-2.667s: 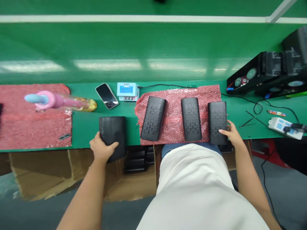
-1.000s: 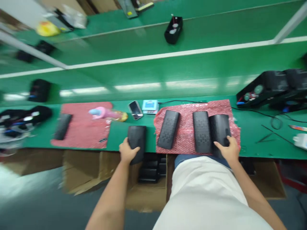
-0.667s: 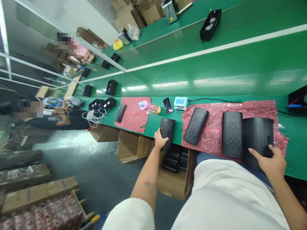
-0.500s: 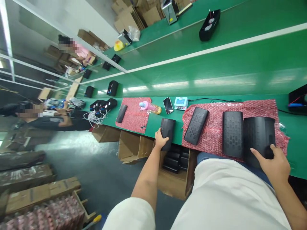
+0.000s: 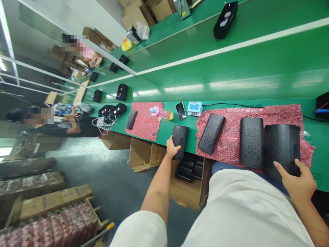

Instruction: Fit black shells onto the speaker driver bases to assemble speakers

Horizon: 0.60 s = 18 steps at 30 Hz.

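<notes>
My left hand [image 5: 172,147] grips the near end of a black plastic casing [image 5: 180,135] at the table's front edge, above an open carton. At the right, my right hand [image 5: 298,176] is closed around the lower end of a wider black casing [image 5: 282,144], thumb on one side and fingers on the other. Beside that one lies another black casing with a pattern of raised blocks [image 5: 252,140], and a tilted patterned casing [image 5: 212,133] rests further left. All three are over a sheet of red bubble wrap [image 5: 231,120].
On the green table [image 5: 190,144] are a phone [image 5: 181,110], a blue-and-white device [image 5: 194,108] with a cable, and a pink bottle [image 5: 160,112]. A second red sheet [image 5: 146,125] holds a small black casing [image 5: 131,120]. Below, a carton [image 5: 187,195] contains black parts. A co-worker [image 5: 59,127] is at left.
The view has shifted slightly. My right hand and the wider casing have moved a little to the right; my left hand keeps its grip on its casing.
</notes>
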{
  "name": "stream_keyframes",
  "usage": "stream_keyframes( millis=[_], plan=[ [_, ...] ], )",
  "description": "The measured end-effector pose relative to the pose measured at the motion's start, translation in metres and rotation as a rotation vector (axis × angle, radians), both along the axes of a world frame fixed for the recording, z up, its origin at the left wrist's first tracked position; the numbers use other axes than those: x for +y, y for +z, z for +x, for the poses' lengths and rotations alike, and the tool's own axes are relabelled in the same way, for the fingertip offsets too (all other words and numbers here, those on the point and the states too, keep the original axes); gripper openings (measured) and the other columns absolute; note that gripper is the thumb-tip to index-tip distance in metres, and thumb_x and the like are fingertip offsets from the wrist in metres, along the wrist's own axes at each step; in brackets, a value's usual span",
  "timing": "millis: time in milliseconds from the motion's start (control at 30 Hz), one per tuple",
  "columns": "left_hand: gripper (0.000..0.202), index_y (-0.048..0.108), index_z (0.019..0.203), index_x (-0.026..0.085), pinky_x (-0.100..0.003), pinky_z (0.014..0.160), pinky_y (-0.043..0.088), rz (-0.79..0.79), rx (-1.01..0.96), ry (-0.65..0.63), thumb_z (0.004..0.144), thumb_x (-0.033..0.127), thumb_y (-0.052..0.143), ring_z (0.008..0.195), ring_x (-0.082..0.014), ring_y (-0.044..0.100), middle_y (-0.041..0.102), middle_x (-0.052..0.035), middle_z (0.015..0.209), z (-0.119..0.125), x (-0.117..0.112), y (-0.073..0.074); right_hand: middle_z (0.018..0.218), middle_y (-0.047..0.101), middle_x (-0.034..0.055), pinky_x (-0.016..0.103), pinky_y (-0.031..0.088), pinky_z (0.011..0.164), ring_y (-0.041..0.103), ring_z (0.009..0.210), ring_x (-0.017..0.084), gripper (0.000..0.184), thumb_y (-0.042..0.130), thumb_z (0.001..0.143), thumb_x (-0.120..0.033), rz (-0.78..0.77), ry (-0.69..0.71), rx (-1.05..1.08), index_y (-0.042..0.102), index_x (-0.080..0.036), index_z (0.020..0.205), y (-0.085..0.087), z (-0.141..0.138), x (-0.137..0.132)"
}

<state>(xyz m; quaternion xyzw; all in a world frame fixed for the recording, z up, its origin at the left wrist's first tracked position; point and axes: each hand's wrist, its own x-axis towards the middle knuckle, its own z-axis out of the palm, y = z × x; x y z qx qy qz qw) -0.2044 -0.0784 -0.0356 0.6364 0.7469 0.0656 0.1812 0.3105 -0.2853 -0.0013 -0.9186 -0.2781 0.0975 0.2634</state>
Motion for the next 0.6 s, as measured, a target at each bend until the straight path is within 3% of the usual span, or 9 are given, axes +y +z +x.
stream_keyframes(
  millis=[200,600],
  plan=[
    [0.092,0.031,0.139,0.014,-0.051,0.105,0.033,-0.005,-0.017,-0.011,0.056,0.026,0.069,0.123,-0.0366,0.039,0.042,-0.0143,0.123,-0.006,0.001,0.000,0.116,0.066,0.0133,0.044,0.047,0.096,0.061,0.105,0.035,0.080,0.074,0.051,-0.060,-0.171,-0.042,0.180,0.064,-0.015,0.116,-0.002,0.022,-0.007],
    [0.093,0.031,0.138,0.017,-0.053,0.103,0.034,-0.004,-0.028,-0.015,0.054,0.026,0.069,0.121,-0.0367,0.041,0.044,-0.0119,0.119,-0.010,0.001,-0.002,0.115,0.066,0.0118,0.044,0.047,0.096,0.062,0.104,0.035,0.070,0.079,0.051,-0.050,-0.151,-0.081,0.181,0.066,-0.017,0.112,-0.006,0.024,-0.006]
  ],
)
